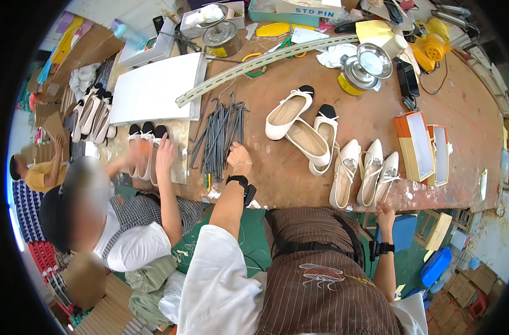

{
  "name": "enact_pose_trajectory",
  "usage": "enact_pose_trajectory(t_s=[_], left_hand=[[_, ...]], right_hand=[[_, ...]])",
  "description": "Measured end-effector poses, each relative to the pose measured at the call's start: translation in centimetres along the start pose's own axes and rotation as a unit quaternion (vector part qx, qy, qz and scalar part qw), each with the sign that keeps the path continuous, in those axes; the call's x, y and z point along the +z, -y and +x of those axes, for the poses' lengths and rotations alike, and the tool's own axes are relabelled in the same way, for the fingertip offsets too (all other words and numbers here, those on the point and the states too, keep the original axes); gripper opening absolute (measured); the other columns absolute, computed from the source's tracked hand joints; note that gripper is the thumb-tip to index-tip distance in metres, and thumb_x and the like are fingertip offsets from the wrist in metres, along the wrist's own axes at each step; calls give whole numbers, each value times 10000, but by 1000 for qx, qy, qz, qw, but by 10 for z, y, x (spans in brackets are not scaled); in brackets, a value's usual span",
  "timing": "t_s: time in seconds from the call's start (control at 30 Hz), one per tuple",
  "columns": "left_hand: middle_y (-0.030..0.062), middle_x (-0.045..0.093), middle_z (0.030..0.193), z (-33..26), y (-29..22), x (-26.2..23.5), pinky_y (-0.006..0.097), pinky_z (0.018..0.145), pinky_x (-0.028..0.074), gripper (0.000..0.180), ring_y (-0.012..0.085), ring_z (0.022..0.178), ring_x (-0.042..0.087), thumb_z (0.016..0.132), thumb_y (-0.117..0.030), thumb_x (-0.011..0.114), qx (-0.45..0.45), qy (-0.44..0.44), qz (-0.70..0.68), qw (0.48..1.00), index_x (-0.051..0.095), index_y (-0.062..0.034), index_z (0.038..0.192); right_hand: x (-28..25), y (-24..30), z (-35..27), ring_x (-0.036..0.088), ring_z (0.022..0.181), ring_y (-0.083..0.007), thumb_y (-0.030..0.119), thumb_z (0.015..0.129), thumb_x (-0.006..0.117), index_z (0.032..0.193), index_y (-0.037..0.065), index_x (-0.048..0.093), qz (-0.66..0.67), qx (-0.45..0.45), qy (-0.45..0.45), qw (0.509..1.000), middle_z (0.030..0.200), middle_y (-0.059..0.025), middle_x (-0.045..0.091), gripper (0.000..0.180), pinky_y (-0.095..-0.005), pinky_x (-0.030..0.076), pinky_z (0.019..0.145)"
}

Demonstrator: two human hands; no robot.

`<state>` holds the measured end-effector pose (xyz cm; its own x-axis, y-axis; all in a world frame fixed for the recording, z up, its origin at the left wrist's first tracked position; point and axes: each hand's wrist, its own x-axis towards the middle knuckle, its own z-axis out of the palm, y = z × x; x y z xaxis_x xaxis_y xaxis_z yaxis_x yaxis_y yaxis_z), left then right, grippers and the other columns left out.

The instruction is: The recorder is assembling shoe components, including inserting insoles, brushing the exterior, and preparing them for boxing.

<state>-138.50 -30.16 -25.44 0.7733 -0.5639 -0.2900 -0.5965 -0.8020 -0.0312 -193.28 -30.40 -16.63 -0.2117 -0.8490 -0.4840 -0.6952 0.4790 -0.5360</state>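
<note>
My left hand [239,155] reaches over the table, its fingers curled at the right edge of a pile of thin grey rods with hooked ends [216,134]. A rod runs into those fingers. By the table's front edge, my right hand [384,212] is closed at the heel of a white pointed flat shoe [387,174]. Two more white pointed flats, a nearer-left one [344,174] and a middle one [370,170], stand beside it with crumpled stuffing showing. Behind them lie cream flats with black toes and bows, one of them [289,114] resting across another.
A co-worker [148,223] at my left handles black-toed flats [146,146]. A white box [154,89] and a slotted metal strip [260,64] lie behind the rods. Metal pots [359,72] stand at the back, open orange boxes [415,146] at right.
</note>
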Motion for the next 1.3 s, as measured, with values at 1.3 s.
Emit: enact_pose_trajectory(t_s=[1.3], left_hand=[[241, 627, 990, -362, -333, 35, 427, 787, 531, 212, 386, 880, 641, 896, -130, 538, 334, 265, -68, 902, 546, 31, 1034]], right_hand=[[-101, -63, 144, 600, 850, -441, 86, 870, 532, 1019, 2, 610, -40, -175, -85, 980, 959, -247, 606, 188, -503, 481, 738]])
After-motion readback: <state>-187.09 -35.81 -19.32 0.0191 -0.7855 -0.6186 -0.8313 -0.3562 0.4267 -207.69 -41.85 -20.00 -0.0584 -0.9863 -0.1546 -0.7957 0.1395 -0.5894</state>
